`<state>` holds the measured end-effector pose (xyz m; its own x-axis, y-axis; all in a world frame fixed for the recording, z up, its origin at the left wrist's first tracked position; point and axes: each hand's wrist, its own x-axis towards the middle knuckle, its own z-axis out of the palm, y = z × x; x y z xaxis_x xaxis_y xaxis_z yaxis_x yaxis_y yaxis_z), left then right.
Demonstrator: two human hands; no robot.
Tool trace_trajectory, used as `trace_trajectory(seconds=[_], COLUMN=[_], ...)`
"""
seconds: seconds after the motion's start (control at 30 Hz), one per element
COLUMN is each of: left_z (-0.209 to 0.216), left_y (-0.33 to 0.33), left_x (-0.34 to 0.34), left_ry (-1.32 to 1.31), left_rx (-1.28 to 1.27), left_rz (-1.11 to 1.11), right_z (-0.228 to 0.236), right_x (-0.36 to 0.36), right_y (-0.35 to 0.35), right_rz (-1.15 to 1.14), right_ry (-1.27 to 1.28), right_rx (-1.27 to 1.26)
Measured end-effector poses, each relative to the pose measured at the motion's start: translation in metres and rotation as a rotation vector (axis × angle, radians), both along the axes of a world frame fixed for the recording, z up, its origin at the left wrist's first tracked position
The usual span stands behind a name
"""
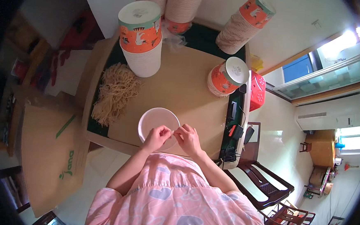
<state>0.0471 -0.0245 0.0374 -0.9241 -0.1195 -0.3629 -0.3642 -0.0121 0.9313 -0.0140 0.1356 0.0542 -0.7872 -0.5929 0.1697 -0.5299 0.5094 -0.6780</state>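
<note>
A white paper bowl (pixel 149 116) stands mouth-up near the table's front edge. Over its near right rim, my left hand (pixel 158 138) and my right hand (pixel 188 138) meet with fingertips pinched close together. Something tiny and pale may be between them, but it is too small to name. To the left lies a heap of beige strings (pixel 114 93). Behind it rises a tall stack of upside-down paper tubs (pixel 140 38), the outermost orange with a green band. A short stack of the same tubs (pixel 227 76) sits at the right.
Brown cardboard (pixel 182 81) covers most of the green tabletop. More tub stacks (pixel 247 24) stand along the back by the wall. Cables and a small black device (pixel 236 132) lie on the right edge. A red stool (pixel 257 90), a dark wooden chair (pixel 262 183) and a large cardboard box (pixel 47 158) flank the table.
</note>
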Motion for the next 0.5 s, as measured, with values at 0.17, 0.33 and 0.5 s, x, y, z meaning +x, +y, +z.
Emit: trace_trajectory(seconds=[0.17,0.33,0.5], left_z=[0.004,0.022,0.045], left_y=[0.006,0.011,0.020], left_x=[0.003,0.005,0.007], left_ry=[0.064,0.086,0.067], left_rx=[-0.062,-0.107,-0.039], left_rz=[-0.013,-0.098,-0.112], right_z=[-0.002,0.012,0.004], right_x=[0.006,0.011,0.015], right_y=[0.004,0.001,0.006], right_rz=[-0.044,-0.030,-0.101], right_ry=[-0.036,-0.045,-0.149], right_rx=[-0.070,-0.086,-0.148])
